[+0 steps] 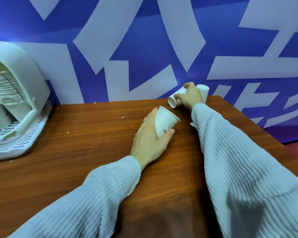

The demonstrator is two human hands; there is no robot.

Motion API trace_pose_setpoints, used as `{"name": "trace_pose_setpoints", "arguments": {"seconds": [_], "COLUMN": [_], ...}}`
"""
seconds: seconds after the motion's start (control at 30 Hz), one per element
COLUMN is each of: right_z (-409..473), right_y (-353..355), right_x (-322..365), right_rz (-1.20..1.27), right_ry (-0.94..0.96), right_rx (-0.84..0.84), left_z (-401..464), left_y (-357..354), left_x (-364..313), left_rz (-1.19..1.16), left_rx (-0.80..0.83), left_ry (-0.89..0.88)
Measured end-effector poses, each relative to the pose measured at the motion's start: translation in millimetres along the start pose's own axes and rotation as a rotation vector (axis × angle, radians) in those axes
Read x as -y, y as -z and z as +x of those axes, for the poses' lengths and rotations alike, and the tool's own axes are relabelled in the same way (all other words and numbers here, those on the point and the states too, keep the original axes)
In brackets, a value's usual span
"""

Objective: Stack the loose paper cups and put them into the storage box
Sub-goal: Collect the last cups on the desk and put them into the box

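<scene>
My left hand [149, 138] grips a white paper cup [164, 123] with black print, tilted with its mouth up and to the right, just above the table. My right hand [190, 97] is closed on a second white cup [175, 98] that lies on its side at the table's far edge, mouth toward me. A third white cup [203, 91] stands upright just behind that hand. The white storage box [24, 71] with a raised curved lid sits at the far left and holds rows of stacked cups [5, 90].
The brown wooden table [93, 143] runs up to a blue and white patterned wall [144, 48]. The table's right edge [272, 134] drops off to a reddish floor. The box has a slotted white base [24, 140]. Small crumbs dot the tabletop.
</scene>
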State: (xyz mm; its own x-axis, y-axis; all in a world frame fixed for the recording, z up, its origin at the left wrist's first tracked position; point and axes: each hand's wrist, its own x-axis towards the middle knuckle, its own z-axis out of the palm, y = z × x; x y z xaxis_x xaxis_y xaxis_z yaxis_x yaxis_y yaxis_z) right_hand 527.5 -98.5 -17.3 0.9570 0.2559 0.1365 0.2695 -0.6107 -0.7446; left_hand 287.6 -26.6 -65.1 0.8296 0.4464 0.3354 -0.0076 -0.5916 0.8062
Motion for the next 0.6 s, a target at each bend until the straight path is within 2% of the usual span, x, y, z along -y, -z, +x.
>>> {"name": "trace_pose_setpoints", "arguments": {"seconds": [0.1,0.27,0.4,0.6], "right_z": [-21,-75,-117,-166], "right_y": [4,13,31,36], "right_x": [1,7,28,75], "right_rz": [0.118,0.355,0.348,0.257], "right_ry": [0.005,0.034,0.161,0.395], "right_rx": [-0.073,-0.098,-0.138,-0.038], "left_z": [-3,-7,-14,-25], "left_y": [3,13,30,94], "left_x": [-5,-11,-11,-18], "left_rz": [-0.026,-0.163,-0.244,-0.234], "left_rx": [-0.012,-0.065,-0.141,-0.223], "left_ry": [0.007,0.070,0.139,0.071]}}
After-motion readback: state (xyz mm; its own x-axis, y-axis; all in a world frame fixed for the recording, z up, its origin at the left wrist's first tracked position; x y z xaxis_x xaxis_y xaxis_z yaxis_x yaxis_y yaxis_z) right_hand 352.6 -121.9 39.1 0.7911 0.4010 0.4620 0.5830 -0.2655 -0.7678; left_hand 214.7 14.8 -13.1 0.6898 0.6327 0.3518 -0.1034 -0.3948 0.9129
